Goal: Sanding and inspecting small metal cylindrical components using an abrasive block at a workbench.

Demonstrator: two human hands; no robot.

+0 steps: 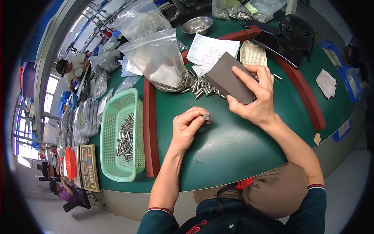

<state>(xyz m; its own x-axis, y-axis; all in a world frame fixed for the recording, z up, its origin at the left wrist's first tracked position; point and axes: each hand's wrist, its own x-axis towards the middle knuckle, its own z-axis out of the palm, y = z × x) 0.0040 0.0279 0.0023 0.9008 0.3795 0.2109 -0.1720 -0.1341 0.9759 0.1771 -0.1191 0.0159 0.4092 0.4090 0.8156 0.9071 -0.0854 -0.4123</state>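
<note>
A short silver metal cylinder [206, 116] is pinched end-up between the thumb and fingers of the left hand [188, 126], just above the green table top [233, 144], so only its round end face shows. The right hand [255, 98] is clamped on a dark grey rectangular block [228, 82], whose lower edge hides part of a loose pile of silver metal cylinders [198, 86]. That pile spills from a clear plastic bag [157, 58] — well left sits a pale green plastic basket [117, 132] with more cylinders.
</note>
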